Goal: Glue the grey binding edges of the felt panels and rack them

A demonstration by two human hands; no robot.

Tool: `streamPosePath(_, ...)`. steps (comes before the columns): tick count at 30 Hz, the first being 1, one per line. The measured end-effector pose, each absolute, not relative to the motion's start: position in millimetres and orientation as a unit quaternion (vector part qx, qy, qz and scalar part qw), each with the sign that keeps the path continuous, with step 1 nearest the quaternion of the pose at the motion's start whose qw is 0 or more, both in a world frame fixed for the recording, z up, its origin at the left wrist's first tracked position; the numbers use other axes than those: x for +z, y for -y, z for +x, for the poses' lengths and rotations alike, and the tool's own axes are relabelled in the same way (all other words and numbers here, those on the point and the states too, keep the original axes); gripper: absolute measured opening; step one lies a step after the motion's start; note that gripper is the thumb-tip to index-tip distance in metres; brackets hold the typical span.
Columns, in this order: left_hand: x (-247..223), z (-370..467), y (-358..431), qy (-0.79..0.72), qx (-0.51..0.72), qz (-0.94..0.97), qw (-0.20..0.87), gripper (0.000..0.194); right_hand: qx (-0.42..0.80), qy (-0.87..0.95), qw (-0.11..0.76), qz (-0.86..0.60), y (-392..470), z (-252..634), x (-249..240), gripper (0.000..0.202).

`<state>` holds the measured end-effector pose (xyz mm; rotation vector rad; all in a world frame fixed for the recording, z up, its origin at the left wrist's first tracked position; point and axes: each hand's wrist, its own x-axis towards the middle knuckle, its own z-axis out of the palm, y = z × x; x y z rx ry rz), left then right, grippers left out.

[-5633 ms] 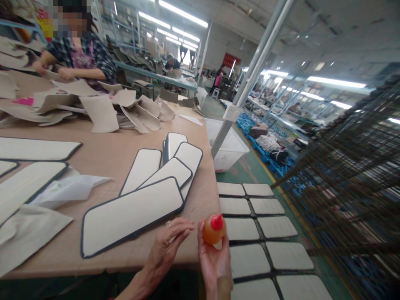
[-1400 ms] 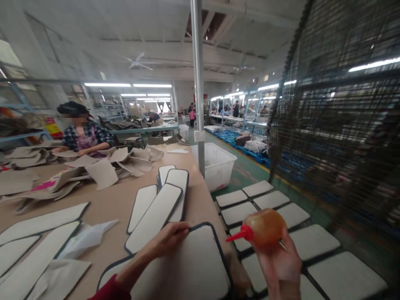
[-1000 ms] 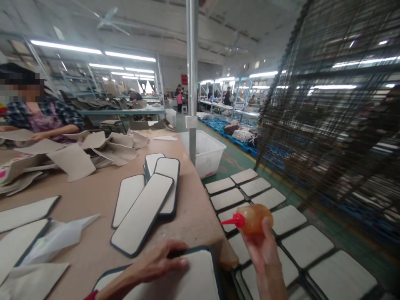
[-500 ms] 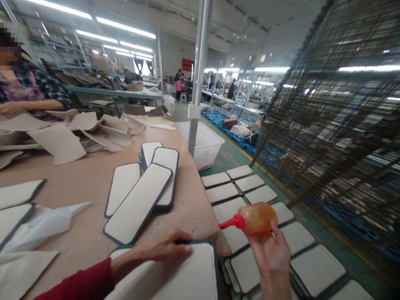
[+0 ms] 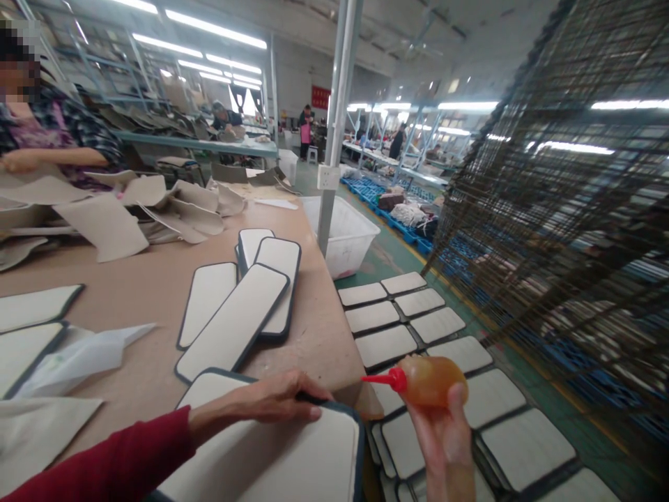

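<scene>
at the table's (image 5: 306, 357) corner: dark-edged panel (image 5: 293, 460), pinched by left hand (image 5: 285, 395); right of table: squeeze bottle (image 5: 436, 381), clasped by right hand (image 5: 445, 436). likely step: aligning both; next needs steadiness.

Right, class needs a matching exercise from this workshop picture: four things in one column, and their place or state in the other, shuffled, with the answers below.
Things:
1. Bottle
2. Left hand
3. Bin
4. Post

Places and states:
A. Stands on the floor beside the table
B. Has a small white box on it
C. Tipped on its side in the right hand
D. Holds the edge of the nearest pad

Right pairs: 1-C, 2-D, 3-A, 4-B.
</scene>
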<state>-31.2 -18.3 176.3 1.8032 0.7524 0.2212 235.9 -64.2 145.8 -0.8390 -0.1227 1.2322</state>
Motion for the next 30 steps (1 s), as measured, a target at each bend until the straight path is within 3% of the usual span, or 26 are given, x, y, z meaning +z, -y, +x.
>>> streamPosePath(6,167.6,-23.3,26.8,-0.321,0.062,0.749,0.577,0.034,0.533,0.028,0.742,-0.406,66.7,242.9,151.4,0.040)
streamPosePath(10,167.0,-22.2,20.3,-0.357,0.078,0.744,0.559,0.028,0.539,0.100,0.726,-0.415,65.3,246.8,160.8,0.055)
streamPosePath(15,199.8,-25.3,1.0,-0.325,0.073,0.788,0.518,0.024,0.505,0.173,0.739,-0.412,57.4,253.3,178.9,0.075)
streamPosePath(23,252.7,-17.9,-19.9,-0.225,0.026,0.818,0.528,0.024,0.511,0.278,0.729,-0.361,49.0,248.3,204.3,0.075)
streamPosePath(30,262.4,-11.8,-22.1,-0.202,0.014,0.817,0.540,0.026,0.523,0.296,0.715,-0.357,50.7,239.4,208.2,0.067)
